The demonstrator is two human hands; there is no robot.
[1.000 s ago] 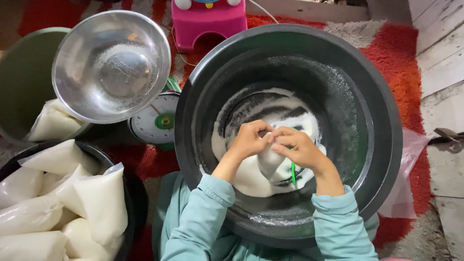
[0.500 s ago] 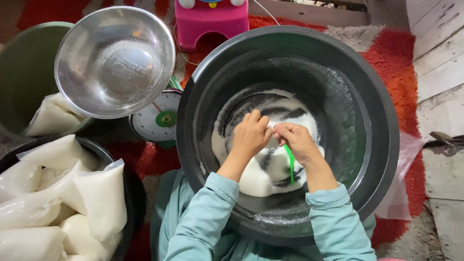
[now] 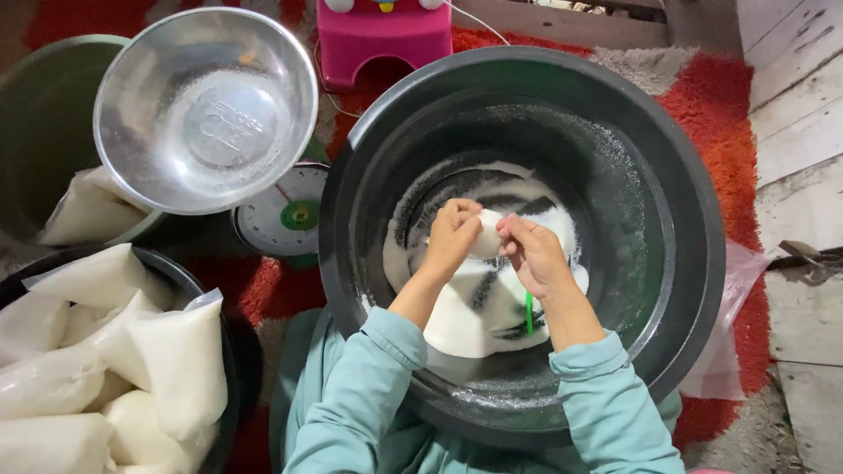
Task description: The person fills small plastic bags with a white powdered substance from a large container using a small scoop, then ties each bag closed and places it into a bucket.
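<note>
White bag (image 3: 485, 303) in black basin (image 3: 685, 211) | both hands grip its top | filled white bags (image 3: 167, 369) left

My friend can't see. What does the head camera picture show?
Two hands, left hand and right hand, pinch a clear bag of white grains inside a big dark basin. A metal bowl sits on a scale beside filled bags.

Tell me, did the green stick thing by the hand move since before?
Yes. The green strip hangs below the right hand, over the bag in the black basin. It has swung a little from beside the fingers down toward the wrist.
</note>
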